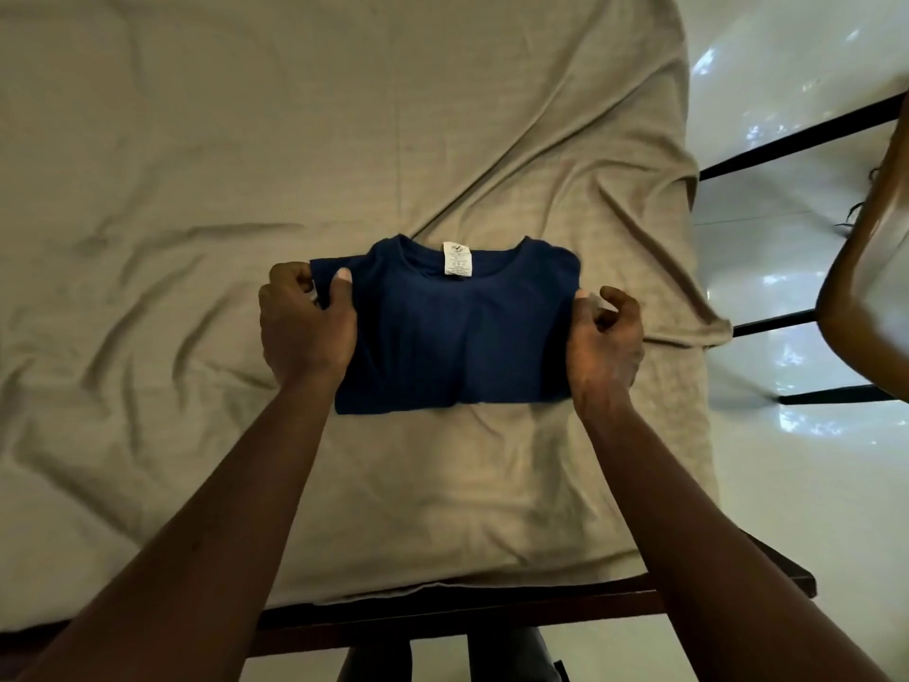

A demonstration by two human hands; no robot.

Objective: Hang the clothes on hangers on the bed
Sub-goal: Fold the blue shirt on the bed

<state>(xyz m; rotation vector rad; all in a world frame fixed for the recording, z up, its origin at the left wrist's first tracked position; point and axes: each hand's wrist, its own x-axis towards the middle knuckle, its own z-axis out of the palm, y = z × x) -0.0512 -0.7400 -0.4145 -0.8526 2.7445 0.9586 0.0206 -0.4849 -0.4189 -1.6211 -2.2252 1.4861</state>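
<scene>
Two hands: left hand (307, 327) and right hand (607, 337) are pinching the folded navy T-shirt (457, 337) at its side edges.
Handling: soft, light (judged limp); shoulders are offering the best hold.

Dim, warm light; bright glare on the glossy floor (767, 66) at right; wide-angle bending at the edges; slightly soft.

What stands at my right
A glossy white floor (787, 66), and a brown chair (865, 287) with thin black bars (797, 136) beneath.
</scene>
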